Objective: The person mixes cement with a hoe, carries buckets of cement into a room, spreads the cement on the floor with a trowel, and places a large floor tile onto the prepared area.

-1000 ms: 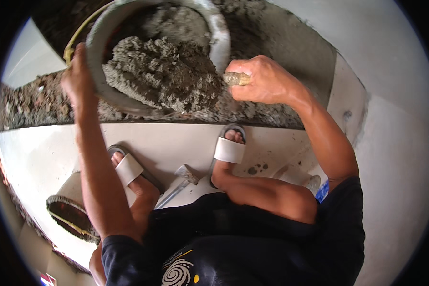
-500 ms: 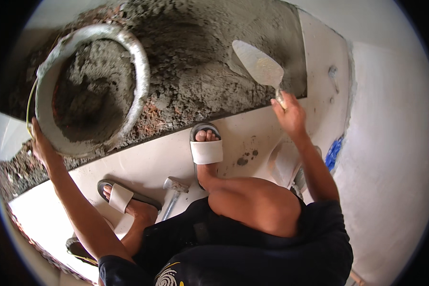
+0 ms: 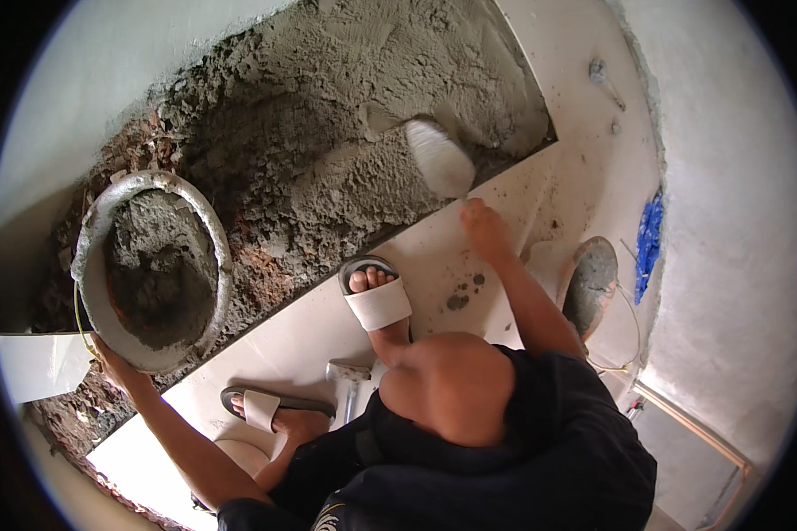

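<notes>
My left hand (image 3: 117, 365) grips the lower left side of a bucket (image 3: 155, 183) with a mortar-crusted rim. Wet grey mortar (image 3: 155, 230) lies inside it. The bucket stands tilted on rough rubble, its thin yellowish handle hanging on the left. My right hand (image 3: 487, 230) is closed around the handle of a trowel (image 3: 438, 159), mostly hidden by the fingers. Motion smears the blade, which lies against the mortar bed (image 3: 354, 177) near its front edge. Toward the far right the bed is smoother; around the bucket it is coarse and lumpy.
Pale floor tiles (image 3: 505, 301) border the bed, with my sandalled feet on them. A hammer (image 3: 350, 376) lies between my feet. A second bucket (image 3: 589, 288) with grey mix stands right, near a crumpled blue bag (image 3: 649, 234) by the wall (image 3: 726, 221).
My right hand has drawn the trowel left and nearer, to the front edge of the mortar bed. The view has shifted, bringing the right-hand bucket into sight. My left hand keeps its hold.
</notes>
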The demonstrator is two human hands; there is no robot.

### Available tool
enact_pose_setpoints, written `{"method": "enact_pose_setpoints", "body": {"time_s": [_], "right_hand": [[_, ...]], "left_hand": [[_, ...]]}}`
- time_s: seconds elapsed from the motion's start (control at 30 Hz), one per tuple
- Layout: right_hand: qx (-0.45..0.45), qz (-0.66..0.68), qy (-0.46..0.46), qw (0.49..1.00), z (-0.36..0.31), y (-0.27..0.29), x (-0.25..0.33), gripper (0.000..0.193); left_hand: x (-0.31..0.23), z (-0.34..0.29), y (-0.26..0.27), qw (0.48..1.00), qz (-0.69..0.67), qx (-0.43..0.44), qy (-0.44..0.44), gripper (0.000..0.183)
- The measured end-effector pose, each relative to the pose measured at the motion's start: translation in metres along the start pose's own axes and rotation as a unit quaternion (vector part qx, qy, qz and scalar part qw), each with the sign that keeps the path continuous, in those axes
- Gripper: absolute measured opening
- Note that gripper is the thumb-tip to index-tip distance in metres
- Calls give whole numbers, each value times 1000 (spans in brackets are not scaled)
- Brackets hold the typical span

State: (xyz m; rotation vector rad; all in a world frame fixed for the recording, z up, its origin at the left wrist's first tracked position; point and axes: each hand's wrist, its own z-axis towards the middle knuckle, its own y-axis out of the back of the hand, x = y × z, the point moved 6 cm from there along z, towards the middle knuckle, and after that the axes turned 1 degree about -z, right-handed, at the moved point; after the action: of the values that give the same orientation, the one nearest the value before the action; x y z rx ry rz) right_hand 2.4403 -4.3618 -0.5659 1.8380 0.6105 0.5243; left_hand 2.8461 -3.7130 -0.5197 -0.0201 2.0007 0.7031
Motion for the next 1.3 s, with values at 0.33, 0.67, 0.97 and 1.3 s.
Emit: {"method": "enact_pose_setpoints", "body": {"time_s": [0.33, 0.67, 0.97, 1.3], "right_hand": [[-39, -62, 17, 997, 14, 26, -46, 42], [-41, 19, -140, 989, 60, 30, -106, 50], [-39, 151, -318, 935, 102, 42, -167, 55], [44, 308, -167, 936, -2, -46, -24, 51]], "left_hand": [[-16, -18, -1, 991, 104, -21, -79, 67], [-6, -5, 6, 995, 78, -33, -50, 73], [-2, 0, 12, 996, 74, -55, 1, 70], [-5, -2, 5, 995, 77, -15, -64, 60]]}}
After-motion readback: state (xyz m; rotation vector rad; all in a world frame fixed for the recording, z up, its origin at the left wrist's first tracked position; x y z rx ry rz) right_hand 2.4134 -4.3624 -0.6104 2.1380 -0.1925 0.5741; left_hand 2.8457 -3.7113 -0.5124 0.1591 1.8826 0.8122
